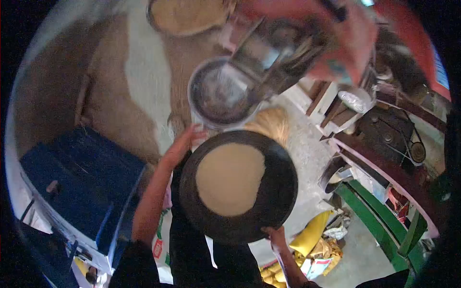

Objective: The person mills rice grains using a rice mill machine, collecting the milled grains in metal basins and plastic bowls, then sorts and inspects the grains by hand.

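Note:
A wide dark round pan (283, 192) is in front of my body, with a broad heap of pale, flour-like powder (230, 180) lying mostly on its left side. My right hand (274, 234) grips the pan's near rim, fingers closed over the edge. At the far left rim, my left hand (194, 136) has its fingers stretched out, between the pan and a metal basin (194, 103). That basin stands just beyond the pan, under the spout of a machine (269, 53), and has whitish residue inside.
A round container of tan material (189, 17) is at the top. A straw broom (271, 122) lies beside the basin. To the right are a belt-driven motor (386, 132) and a green frame (370, 216). Yellow sacks (309, 235) lie near right; a dark blue surface (81, 177) is left.

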`<state>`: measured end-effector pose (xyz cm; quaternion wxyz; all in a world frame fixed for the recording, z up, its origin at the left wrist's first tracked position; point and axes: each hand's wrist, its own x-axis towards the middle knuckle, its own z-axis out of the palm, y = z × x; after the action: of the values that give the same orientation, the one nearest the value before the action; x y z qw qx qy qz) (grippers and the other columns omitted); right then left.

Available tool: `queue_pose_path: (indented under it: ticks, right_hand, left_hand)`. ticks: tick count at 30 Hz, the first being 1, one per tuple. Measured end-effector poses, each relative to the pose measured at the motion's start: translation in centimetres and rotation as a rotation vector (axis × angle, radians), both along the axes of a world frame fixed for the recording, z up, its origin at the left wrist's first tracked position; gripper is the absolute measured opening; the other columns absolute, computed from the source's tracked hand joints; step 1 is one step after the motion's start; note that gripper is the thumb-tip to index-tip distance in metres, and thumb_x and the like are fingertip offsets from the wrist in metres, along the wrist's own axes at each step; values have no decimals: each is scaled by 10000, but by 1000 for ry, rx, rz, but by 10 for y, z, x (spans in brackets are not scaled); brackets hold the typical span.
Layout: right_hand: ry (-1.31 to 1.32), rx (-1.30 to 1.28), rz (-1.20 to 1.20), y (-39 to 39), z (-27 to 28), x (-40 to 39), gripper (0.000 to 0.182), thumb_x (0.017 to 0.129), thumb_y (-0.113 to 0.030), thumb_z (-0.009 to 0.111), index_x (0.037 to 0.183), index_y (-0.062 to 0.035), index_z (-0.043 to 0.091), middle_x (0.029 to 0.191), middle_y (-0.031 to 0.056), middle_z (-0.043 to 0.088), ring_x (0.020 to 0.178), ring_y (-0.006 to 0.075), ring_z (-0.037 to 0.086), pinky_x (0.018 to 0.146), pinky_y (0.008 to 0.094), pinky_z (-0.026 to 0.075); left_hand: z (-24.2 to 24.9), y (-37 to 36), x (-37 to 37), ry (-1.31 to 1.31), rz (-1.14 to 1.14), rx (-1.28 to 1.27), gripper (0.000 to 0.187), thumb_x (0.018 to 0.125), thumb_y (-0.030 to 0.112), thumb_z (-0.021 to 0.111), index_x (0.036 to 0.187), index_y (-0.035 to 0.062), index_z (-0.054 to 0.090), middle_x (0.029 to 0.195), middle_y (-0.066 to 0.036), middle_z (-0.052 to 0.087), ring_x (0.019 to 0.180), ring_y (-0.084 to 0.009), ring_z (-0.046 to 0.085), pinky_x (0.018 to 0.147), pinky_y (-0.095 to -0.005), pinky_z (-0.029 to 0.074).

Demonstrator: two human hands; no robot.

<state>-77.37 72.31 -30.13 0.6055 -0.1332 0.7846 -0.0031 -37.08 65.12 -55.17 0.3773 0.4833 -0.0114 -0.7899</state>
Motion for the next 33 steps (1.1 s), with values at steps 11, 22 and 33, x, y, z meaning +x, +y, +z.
queue_pose_path:
  ticks: [11, 22, 33]
  right_hand:
    - [-385, -318, 463, -52, 142, 40, 262, 750, -207, 615, 875, 18, 665, 786, 116, 669, 737, 212, 626, 662, 364, 481]
    - [-122, -843, 946, -174, 249, 198, 419, 715, -335, 579, 877, 50, 621, 837, 281, 614, 802, 429, 602, 756, 475, 473]
    - [-236, -921, 1241, -160, 350, 325, 514, 784, -319, 520, 1094, 89, 478, 809, 289, 604, 780, 451, 596, 710, 521, 473]
  left_hand:
    - [377, 86, 51, -285, 188, -25, 458, 828, 61, 574, 1270, 24, 460, 1117, -115, 600, 955, -235, 601, 821, -357, 498]
    - [525, 93, 131, -785, 552, -244, 704, 651, -30, 517, 1335, 73, 389, 1016, -104, 595, 833, -222, 604, 685, -348, 526]
    - [588, 102, 258, -802, 637, -390, 442, 799, -21, 546, 1236, 11, 482, 1082, -70, 593, 920, -200, 576, 816, -320, 456]
